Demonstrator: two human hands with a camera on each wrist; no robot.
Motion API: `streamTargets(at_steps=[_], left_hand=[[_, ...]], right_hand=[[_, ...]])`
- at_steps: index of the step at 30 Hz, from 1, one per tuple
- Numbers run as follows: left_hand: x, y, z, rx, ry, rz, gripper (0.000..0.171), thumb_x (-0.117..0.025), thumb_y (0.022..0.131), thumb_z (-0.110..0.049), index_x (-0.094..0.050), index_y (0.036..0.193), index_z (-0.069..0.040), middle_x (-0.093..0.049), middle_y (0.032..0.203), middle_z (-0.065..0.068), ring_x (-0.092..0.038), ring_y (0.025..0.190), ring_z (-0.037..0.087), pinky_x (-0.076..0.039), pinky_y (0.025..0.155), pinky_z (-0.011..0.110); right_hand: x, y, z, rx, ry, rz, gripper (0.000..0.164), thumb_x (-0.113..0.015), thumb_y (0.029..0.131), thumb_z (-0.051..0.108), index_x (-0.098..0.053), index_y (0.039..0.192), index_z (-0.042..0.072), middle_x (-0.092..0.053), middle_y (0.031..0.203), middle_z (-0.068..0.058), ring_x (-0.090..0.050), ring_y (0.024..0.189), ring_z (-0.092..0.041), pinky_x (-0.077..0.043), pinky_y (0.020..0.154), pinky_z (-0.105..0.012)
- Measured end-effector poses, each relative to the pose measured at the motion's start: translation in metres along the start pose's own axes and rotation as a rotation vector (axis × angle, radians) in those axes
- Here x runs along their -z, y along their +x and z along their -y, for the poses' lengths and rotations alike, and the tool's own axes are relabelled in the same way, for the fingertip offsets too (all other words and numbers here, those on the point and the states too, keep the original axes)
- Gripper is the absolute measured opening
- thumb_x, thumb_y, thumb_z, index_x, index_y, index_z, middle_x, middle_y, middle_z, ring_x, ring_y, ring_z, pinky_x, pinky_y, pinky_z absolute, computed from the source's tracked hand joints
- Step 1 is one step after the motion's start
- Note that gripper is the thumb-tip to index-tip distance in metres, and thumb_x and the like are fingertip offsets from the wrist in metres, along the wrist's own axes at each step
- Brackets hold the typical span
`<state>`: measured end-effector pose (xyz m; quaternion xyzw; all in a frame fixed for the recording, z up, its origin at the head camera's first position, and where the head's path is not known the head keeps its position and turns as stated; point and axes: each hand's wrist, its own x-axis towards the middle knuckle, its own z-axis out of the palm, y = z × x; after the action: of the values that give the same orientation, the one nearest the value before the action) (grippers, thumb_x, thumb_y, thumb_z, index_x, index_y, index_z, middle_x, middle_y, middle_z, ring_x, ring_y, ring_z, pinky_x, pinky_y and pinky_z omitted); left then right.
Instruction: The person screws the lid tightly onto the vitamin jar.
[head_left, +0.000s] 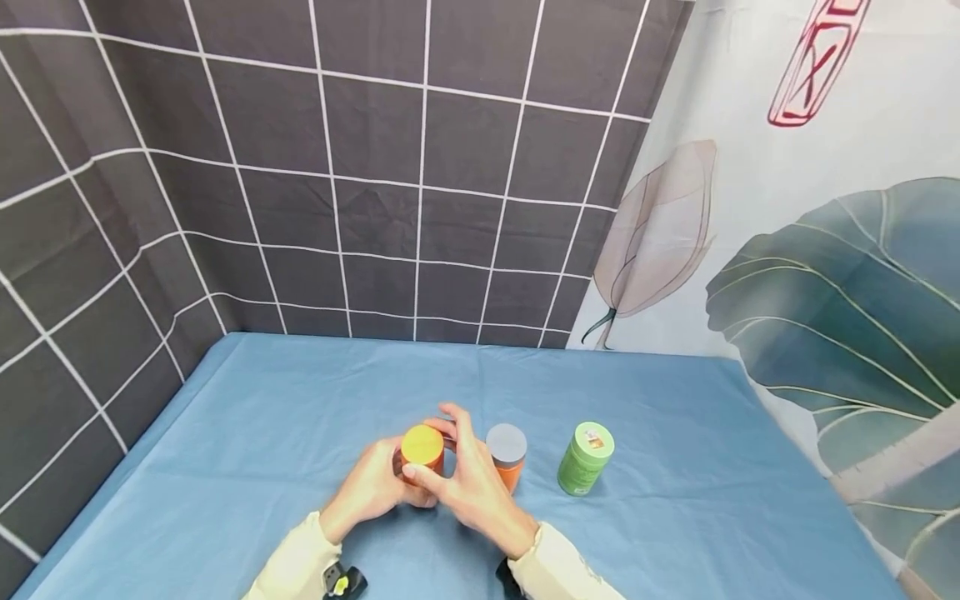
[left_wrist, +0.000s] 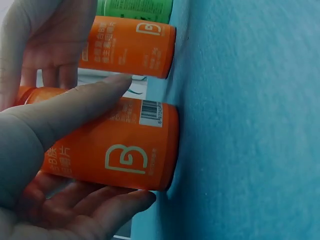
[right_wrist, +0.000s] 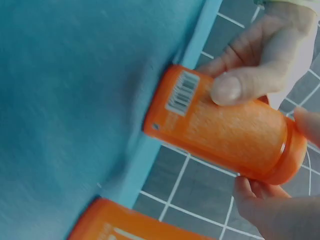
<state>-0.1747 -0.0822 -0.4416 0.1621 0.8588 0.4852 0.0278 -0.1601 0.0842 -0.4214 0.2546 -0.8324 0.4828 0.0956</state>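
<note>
An orange supplement bottle with a yellow-orange lid stands upright on the blue cloth. My left hand grips its body, the thumb lying across the label in the left wrist view. From the right, my right hand has thumb and fingers on opposite sides of the lid. The barcode shows low on the bottle in the right wrist view. A second orange bottle with a grey lid is just beyond my right hand, partly hidden by it in the head view.
A green bottle with a light green lid stands to the right of the grey-lidded one. Blue cloth covers the table. Behind it hangs a dark grid-patterned curtain, with a leaf-printed white one at right.
</note>
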Motion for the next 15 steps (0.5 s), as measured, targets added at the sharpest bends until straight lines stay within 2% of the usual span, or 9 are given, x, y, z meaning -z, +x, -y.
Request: streamTargets(at_steps=[4,10,13,15], left_hand=[[-0.002,0.000,-0.002,0.009,0.010,-0.019,0.057,-0.088,0.050,-0.022,-0.061,0.099,-0.012,-0.060,0.082,-0.003,-0.053,0.071,0.013,-0.044,0.065,0.027],[-0.003,0.000,-0.001,-0.001,0.021,-0.032,0.071,-0.090,0.048,-0.025,-0.055,0.109,-0.017,-0.059,0.090,-0.005,-0.055,0.080,0.012,-0.044,0.075,0.034],[0.001,-0.004,0.000,0.005,0.026,-0.021,0.081,-0.091,0.046,-0.031,-0.052,0.117,-0.020,-0.057,0.102,-0.005,-0.054,0.093,0.014,-0.041,0.086,0.040],[0.005,-0.007,0.000,0.005,0.068,-0.013,0.091,-0.090,0.045,-0.037,-0.048,0.124,-0.022,-0.054,0.117,0.000,-0.050,0.109,0.021,-0.036,0.094,0.047]], right_hand=[[0.005,0.002,0.002,0.007,-0.002,0.018,0.063,-0.062,0.084,0.043,-0.031,0.134,0.019,-0.055,0.123,0.005,-0.054,0.112,-0.012,-0.043,0.093,-0.035],[0.024,0.006,0.014,0.031,0.076,-0.029,0.042,-0.051,0.093,0.032,-0.038,0.131,0.018,-0.054,0.126,0.002,-0.048,0.120,-0.012,-0.036,0.100,-0.029],[0.039,0.006,0.024,0.079,0.111,-0.041,0.038,-0.052,0.094,0.026,-0.041,0.129,0.016,-0.054,0.126,0.002,-0.049,0.119,-0.015,-0.037,0.099,-0.028],[0.053,0.006,0.030,0.138,0.064,-0.061,0.039,-0.053,0.093,0.022,-0.042,0.130,0.014,-0.053,0.127,0.001,-0.050,0.118,-0.017,-0.039,0.098,-0.028]])
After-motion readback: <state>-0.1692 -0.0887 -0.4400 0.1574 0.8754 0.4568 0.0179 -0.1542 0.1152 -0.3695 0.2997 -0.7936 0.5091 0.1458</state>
